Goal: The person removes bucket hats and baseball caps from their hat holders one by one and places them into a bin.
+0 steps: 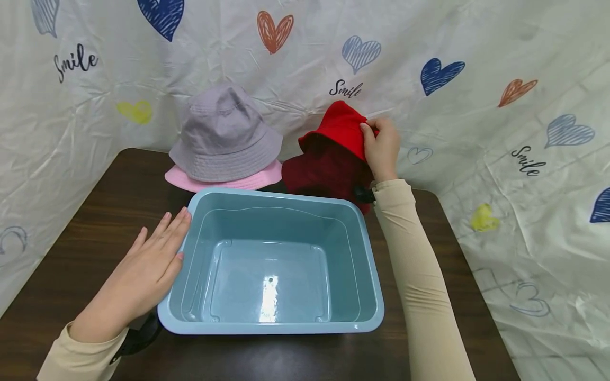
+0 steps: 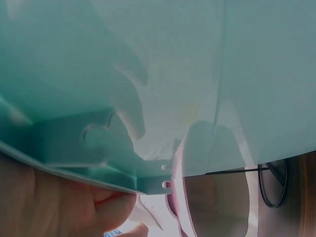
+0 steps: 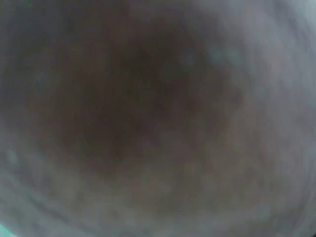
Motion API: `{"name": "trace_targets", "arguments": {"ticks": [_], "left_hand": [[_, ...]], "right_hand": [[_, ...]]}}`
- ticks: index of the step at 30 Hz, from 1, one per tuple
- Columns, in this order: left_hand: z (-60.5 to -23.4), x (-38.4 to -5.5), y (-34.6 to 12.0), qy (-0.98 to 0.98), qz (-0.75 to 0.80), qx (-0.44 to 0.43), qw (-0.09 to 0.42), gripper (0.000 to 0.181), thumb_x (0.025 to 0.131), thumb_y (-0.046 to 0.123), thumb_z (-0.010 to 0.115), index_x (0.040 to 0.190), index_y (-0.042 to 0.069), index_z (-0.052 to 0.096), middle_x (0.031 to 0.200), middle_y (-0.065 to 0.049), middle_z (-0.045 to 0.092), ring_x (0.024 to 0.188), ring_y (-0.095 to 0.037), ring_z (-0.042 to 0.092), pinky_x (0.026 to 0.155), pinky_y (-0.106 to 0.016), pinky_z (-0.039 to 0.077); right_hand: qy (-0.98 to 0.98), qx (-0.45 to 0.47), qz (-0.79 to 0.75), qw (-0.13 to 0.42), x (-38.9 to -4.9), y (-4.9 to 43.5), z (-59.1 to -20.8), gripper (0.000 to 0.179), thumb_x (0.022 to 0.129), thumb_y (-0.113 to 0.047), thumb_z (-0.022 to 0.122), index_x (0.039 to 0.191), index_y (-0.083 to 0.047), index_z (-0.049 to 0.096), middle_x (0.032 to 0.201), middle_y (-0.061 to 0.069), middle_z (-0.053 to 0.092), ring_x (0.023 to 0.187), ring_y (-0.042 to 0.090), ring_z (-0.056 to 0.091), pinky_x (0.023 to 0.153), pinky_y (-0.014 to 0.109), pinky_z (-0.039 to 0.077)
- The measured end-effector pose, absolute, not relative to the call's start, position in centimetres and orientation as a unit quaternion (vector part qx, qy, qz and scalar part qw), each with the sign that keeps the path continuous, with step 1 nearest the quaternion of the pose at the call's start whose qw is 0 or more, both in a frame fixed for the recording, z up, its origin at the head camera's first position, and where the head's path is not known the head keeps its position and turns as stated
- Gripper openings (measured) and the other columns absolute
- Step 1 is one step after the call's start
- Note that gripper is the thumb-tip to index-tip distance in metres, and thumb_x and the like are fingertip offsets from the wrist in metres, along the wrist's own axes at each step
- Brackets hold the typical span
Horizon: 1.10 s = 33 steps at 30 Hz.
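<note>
- Behind everything hung a white sheet printed with hearts and the word "Smile".
- In front of it stood my dark wooden bench, its far edge close to the sheet.
- On the bench sat a light blue tub, upright, with nothing inside.
- Just beyond the tub's far left corner lay a grey hat, crown up, on top of a pink hat whose brim showed below.
- Beyond the tub's far right part was a dark red hat, partly hidden by the bright red hat above it.
- My left grip held nothing; its fingers were straight, lying against the tub's left rim.
- My right grip pinched the right side of the bright red hat between thumb and fingers; my right wrist view was too blurred to add anything.
</note>
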<state>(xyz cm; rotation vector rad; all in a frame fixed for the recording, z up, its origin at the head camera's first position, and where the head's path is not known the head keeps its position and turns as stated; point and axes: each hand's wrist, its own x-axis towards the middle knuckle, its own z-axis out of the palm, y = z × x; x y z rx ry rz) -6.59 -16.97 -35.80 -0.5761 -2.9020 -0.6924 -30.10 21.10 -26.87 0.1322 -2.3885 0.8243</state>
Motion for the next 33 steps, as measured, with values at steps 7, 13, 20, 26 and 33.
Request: {"name": "trace_targets", "arguments": {"ticks": [7,13,20,26,33], "left_hand": [[-36.0,-6.5,-17.1,-0.953,-0.23,-0.191,0.056,0.06,0.1,0.017,0.037,0.152,0.009,0.009,0.157,-0.009,0.013,0.144,-0.025,0.004,0.111,-0.056,0.001],[-36.1,-6.6,-17.2,-0.952,-0.23,-0.194,0.055,0.06,0.099,0.017,0.039,0.152,0.008,0.011,0.156,-0.011,0.014,0.144,-0.028,0.007,0.111,-0.055,0.0],[-36.2,-6.8,-17.3,-0.95,-0.234,-0.198,0.06,0.06,0.099,0.017,0.04,0.152,0.007,0.012,0.156,-0.011,0.016,0.144,-0.026,0.007,0.111,-0.056,0.001],[-36.3,-6.8,-17.3,-0.948,-0.239,-0.201,0.063,0.06,0.099,0.017,0.04,0.152,0.008,0.012,0.156,-0.011,0.016,0.144,-0.027,0.008,0.111,-0.055,0.002],[-36.2,-6.9,-17.2,-0.947,-0.242,-0.201,0.061,0.06,0.099,0.017,0.04,0.152,0.008,0.012,0.156,-0.012,0.016,0.144,-0.026,0.007,0.111,-0.056,0.001]], "right_hand": [[-0.879,0.063,0.327,0.341,-30.1,21.3,-26.5,0.025,0.093,-0.015,0.059,0.092,0.009,0.066,0.096,0.022,0.06,0.092,0.033,0.054,0.082,0.037,0.043],[-0.866,0.079,0.331,0.366,-29.9,21.4,-26.5,0.023,0.093,-0.012,0.059,0.09,0.01,0.063,0.094,0.024,0.059,0.091,0.034,0.053,0.082,0.038,0.041],[-0.878,0.075,0.323,0.345,-29.5,21.4,-26.5,0.026,0.097,-0.016,0.052,0.1,0.009,0.054,0.099,0.024,0.057,0.095,0.036,0.052,0.085,0.039,0.04],[-0.869,0.1,0.338,0.346,-29.3,21.4,-26.5,0.024,0.096,-0.014,0.054,0.103,0.009,0.054,0.101,0.024,0.057,0.097,0.034,0.051,0.084,0.038,0.038],[-0.864,0.122,0.373,0.316,-29.1,21.7,-26.5,0.024,0.089,-0.011,0.065,0.103,0.008,0.06,0.102,0.021,0.06,0.09,0.026,0.053,0.079,0.026,0.041]]}}
